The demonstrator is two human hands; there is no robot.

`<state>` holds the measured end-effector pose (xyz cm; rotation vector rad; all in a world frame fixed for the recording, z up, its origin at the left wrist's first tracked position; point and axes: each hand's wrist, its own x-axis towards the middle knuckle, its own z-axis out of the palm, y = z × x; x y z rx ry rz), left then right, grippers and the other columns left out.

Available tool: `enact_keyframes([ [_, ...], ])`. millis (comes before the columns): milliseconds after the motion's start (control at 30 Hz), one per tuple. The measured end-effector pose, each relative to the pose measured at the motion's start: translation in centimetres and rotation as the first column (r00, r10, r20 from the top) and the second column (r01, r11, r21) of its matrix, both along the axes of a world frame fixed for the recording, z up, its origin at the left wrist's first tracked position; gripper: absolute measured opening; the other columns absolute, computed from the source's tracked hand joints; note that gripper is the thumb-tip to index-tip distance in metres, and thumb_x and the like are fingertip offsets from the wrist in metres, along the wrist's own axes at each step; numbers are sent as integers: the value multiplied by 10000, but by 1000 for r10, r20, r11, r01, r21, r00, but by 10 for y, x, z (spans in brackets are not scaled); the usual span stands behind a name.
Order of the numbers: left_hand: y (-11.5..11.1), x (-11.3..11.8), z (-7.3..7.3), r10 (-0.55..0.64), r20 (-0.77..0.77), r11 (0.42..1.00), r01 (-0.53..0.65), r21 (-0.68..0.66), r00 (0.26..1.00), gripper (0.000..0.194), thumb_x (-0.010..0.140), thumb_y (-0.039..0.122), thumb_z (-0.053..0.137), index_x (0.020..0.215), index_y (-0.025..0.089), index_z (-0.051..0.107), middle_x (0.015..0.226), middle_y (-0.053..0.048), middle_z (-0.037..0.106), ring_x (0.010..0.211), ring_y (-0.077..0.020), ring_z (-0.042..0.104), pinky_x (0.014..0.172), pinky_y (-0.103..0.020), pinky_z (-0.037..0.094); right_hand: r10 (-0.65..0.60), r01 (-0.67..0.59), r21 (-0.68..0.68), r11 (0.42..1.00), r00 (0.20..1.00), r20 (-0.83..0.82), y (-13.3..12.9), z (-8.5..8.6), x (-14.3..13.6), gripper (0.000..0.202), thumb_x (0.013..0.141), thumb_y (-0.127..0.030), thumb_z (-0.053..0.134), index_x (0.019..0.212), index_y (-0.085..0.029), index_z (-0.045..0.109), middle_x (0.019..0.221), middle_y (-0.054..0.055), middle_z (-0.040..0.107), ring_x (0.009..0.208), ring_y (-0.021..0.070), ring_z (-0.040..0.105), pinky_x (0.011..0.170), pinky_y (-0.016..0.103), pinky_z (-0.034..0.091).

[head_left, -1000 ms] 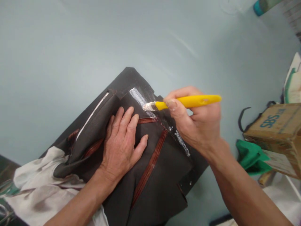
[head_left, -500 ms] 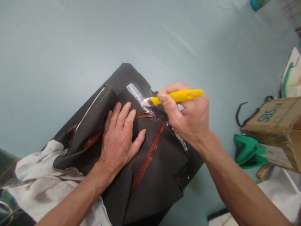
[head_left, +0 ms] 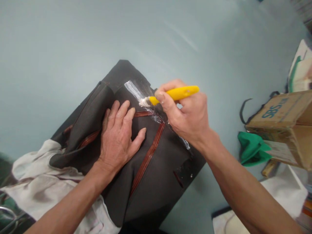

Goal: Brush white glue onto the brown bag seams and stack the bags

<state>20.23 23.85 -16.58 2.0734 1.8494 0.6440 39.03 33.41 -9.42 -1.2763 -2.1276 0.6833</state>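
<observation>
A dark grey fabric piece (head_left: 156,165) with reddish-brown trim strips lies over a black board (head_left: 124,70). My left hand (head_left: 118,133) rests flat on the fabric, fingers stretched forward and thumb out to the side. In my right hand (head_left: 187,113) is a paintbrush (head_left: 179,93) with a yellow handle, pinched between thumb and fingers. Its whitish bristles touch a wet white streak (head_left: 133,90) near the edge of the fabric. Another white smear (head_left: 184,143) runs along the edge below my right wrist. White lining cloth (head_left: 46,182) bunches out at the lower left.
Pale blue-green surface (head_left: 73,39) surrounds the work. To the right stand a cardboard box (head_left: 280,112) with its open side facing right, a green cloth (head_left: 253,149) and a white sheet-like item (head_left: 285,190).
The brush in my right hand has stroked a little along the streak, and white now also covers the trim's corner. The whole view has shifted slightly; my left hand stays on the fabric.
</observation>
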Motion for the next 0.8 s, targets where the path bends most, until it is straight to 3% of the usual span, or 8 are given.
enact_keyframes([
  [200, 2, 1, 0, 16, 24, 1000, -16, -18, 1000, 577, 1004, 448, 583, 1533, 275, 431, 1674, -61, 463, 1600, -348, 329, 1323, -632, 204, -8, 16, -59, 998, 991, 137, -45, 25, 53, 176, 1026, -310, 616, 883, -244, 694, 670, -43, 700, 496, 110, 569, 493, 262, 422],
  [367, 2, 0, -4, 7, -15, 1000, -6, 9, 1000, 663, 948, 513, 649, 1535, 321, 409, 1666, -86, 471, 1599, -345, 332, 1314, -650, 214, -49, 48, 56, 997, 999, 24, -34, 8, 34, 222, 1045, -297, 569, 885, -236, 710, 793, -14, 755, 609, 124, 629, 595, 259, 490],
  [467, 3, 0, -5, -11, -70, 999, 14, 49, 998, 734, 910, 568, 690, 1521, 259, 425, 1643, -140, 489, 1582, -379, 355, 1297, -663, 249, -41, 44, 73, 996, 998, -42, -24, -3, 26, 261, 1053, -311, 562, 860, -221, 714, 863, 9, 768, 639, 125, 641, 638, 266, 498],
  [567, 3, 0, -4, -17, -76, 999, 21, 49, 997, 761, 890, 589, 712, 1505, 227, 448, 1634, -161, 491, 1582, -394, 349, 1300, -660, 245, -37, 37, 19, 999, 999, 6, -34, 4, 43, 260, 1041, -309, 590, 830, -215, 711, 785, -4, 738, 558, 105, 586, 560, 261, 443],
  [667, 4, 1, -2, -1, -30, 1000, 1, 0, 1000, 727, 897, 573, 702, 1508, 273, 446, 1648, -123, 481, 1601, -370, 319, 1320, -650, 207, -66, 69, -27, 997, 994, 88, -48, 16, 59, 263, 1023, -319, 620, 798, -213, 705, 682, -29, 685, 481, 88, 503, 469, 262, 355],
  [800, 4, 1, -3, -3, -53, 1000, 4, 29, 999, 742, 886, 578, 717, 1497, 241, 467, 1634, -143, 495, 1589, -384, 341, 1316, -647, 229, -73, 71, 35, 997, 996, 43, -40, 9, 45, 267, 1042, -334, 584, 854, -213, 730, 771, -12, 731, 554, 101, 559, 538, 257, 426],
])
